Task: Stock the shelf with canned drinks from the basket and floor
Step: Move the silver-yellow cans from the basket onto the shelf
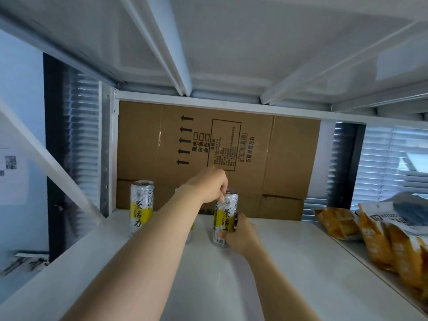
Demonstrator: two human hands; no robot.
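Note:
A tall white-and-yellow drink can (225, 215) stands upright on the white shelf (278, 262). My left hand (209, 186) grips its top rim from above. My right hand (239, 235) holds its lower side from the right. A second can of the same kind (140, 206) stands at the shelf's back left. A third can (190, 232) is mostly hidden behind my left forearm. No basket or floor is in view.
A flattened brown cardboard box (231, 147) covers the back of the shelf. Several orange snack bags (382, 239) lie on the adjoining shelf at the right. The white shelf above hangs close overhead. Window blinds (393, 158) show behind at the right.

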